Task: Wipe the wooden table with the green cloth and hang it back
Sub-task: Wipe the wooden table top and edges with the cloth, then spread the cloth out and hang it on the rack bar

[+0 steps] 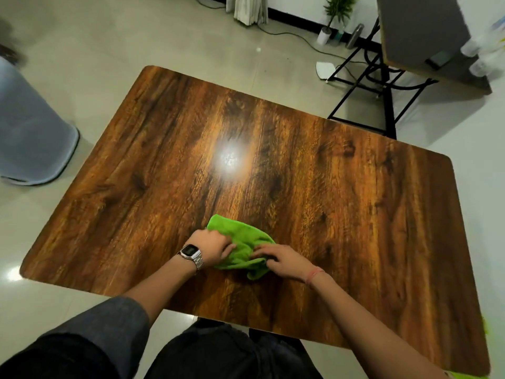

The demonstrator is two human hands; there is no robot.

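Observation:
A crumpled green cloth (241,242) lies on the wooden table (341,201), near the table's front edge and a little left of its middle. My left hand (214,246), with a metal watch on the wrist, grips the cloth's left side. From the right, my right hand (281,259) presses its fingers into the cloth's lower right folds. Both hands rest on the tabletop with the cloth bunched between them.
A grey bin (32,132) stands on the floor to the left of the table. A second table on a black folding frame (382,86) stands at the back right, with bottles on it. A small potted plant (332,17) and cables lie by the far wall.

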